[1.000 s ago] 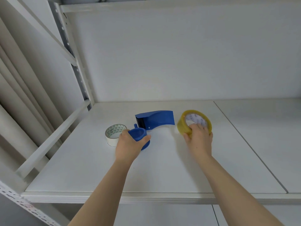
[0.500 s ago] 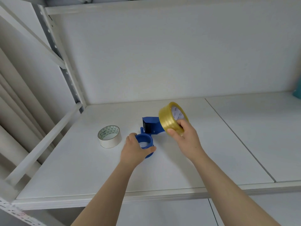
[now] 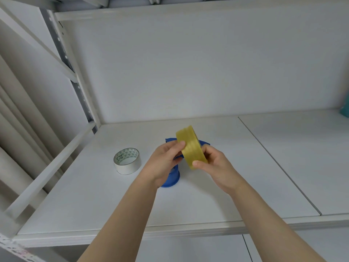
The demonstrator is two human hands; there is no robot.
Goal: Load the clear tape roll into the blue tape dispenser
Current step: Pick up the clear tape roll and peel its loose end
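The clear, yellowish tape roll (image 3: 191,146) is held edge-on above the shelf, between both hands. My right hand (image 3: 215,165) grips its lower right side with thumb and fingers. My left hand (image 3: 165,161) pinches its left edge with the thumb on the tape's outer face. The blue tape dispenser (image 3: 172,176) lies on the white shelf (image 3: 207,195) beneath and behind the hands. Only its round hub end and bits of its body (image 3: 204,142) show; the rest is hidden by the hands and roll.
A white tape roll (image 3: 127,160) with a patterned core lies flat on the shelf to the left of my hands. A diagonal metal brace (image 3: 47,176) and upright post (image 3: 75,82) bound the left side. A seam (image 3: 273,161) divides the shelf panels at right. A teal object (image 3: 344,110) peeks in at the far right.
My left hand has left the dispenser's hub and risen to the clear tape roll. The right hand has turned the roll edge-on and brought it nearer, over the dispenser.
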